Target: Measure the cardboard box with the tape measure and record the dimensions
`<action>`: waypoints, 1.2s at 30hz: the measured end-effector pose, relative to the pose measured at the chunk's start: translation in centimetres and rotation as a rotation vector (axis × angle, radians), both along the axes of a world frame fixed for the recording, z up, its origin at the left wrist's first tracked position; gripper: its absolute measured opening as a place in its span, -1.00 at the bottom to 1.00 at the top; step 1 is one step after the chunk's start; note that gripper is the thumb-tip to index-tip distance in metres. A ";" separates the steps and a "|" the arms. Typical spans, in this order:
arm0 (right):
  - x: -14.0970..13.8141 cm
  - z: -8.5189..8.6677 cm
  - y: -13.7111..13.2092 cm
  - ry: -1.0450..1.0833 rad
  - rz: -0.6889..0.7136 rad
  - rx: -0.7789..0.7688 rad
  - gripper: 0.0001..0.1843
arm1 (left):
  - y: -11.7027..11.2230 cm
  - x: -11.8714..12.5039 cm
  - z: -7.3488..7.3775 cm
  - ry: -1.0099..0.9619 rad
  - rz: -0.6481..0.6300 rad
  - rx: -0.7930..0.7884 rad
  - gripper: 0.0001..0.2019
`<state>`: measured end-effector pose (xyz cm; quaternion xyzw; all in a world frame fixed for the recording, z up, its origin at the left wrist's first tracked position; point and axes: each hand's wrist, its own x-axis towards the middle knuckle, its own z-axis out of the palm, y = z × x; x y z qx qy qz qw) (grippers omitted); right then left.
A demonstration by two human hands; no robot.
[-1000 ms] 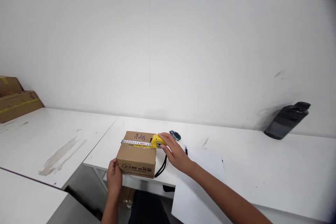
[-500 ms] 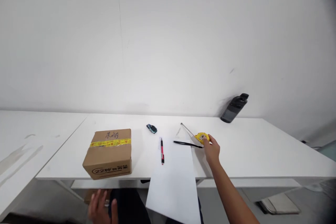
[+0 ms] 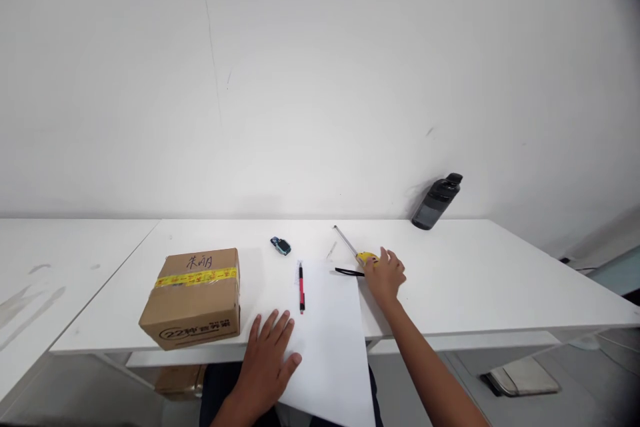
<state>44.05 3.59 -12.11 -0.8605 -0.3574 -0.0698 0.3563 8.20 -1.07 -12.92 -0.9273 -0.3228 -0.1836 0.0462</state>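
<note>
My left hand (image 3: pixel 265 363), fingers spread, is at the left edge of a white paper sheet (image 3: pixel 330 353), which hangs over the table's front edge. My right hand (image 3: pixel 386 277) is at a yellow tape measure (image 3: pixel 367 257) lying on the table. Its fingers are apart and raised off to the right of the case, while the hand hides part of it. A length of blade (image 3: pixel 345 240) sticks out of the case to the upper left. The black wrist strap (image 3: pixel 349 272) lies over the paper's top edge. A red and black pen (image 3: pixel 301 288) rests on the paper's left side.
A taped cardboard box (image 3: pixel 195 297) sits at the table's left front. A small dark blue object (image 3: pixel 281 245) lies behind the pen. A black bottle (image 3: pixel 437 202) leans against the wall. Another box (image 3: pixel 177 381) is under the table, and a flat grey item (image 3: pixel 525 377) lies at lower right.
My left hand has come up from below the table edge to the paper. My right hand has loosened from the tape measure, its fingers now spread. The view has shifted slightly.
</note>
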 end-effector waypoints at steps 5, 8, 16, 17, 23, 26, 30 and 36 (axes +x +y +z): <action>-5.9 2.0 0.7 -0.563 0.861 -0.246 -0.44 | -1.5 1.4 -0.3 -0.045 0.031 -0.012 -0.51; -9.6 2.2 1.7 -0.789 1.139 -0.384 -0.49 | -1.3 2.1 0.6 -0.091 -0.022 -0.087 -0.58; -10.7 1.6 3.4 -0.942 1.303 -0.200 -0.72 | 3.0 2.5 1.7 -0.119 -0.090 -0.218 -0.64; -10.6 1.3 3.3 -0.910 1.265 -0.173 -0.70 | 3.0 2.4 1.5 -0.101 -0.085 -0.209 -0.60; -10.3 1.0 3.3 -0.933 1.228 -0.306 -0.60 | 2.6 2.6 1.1 -0.059 -0.050 -0.256 -0.59; -9.7 1.7 3.8 -0.957 1.349 -0.297 -0.68 | 2.8 2.8 1.3 -0.061 -0.041 -0.294 -0.58; -9.1 1.4 4.0 -0.623 1.262 -0.140 -0.76 | 2.9 2.8 1.4 -0.119 -0.019 -0.315 -0.60; -10.9 -0.7 1.8 0.187 1.117 0.127 -0.77 | 2.8 2.9 2.0 -0.105 -0.018 -0.356 -0.60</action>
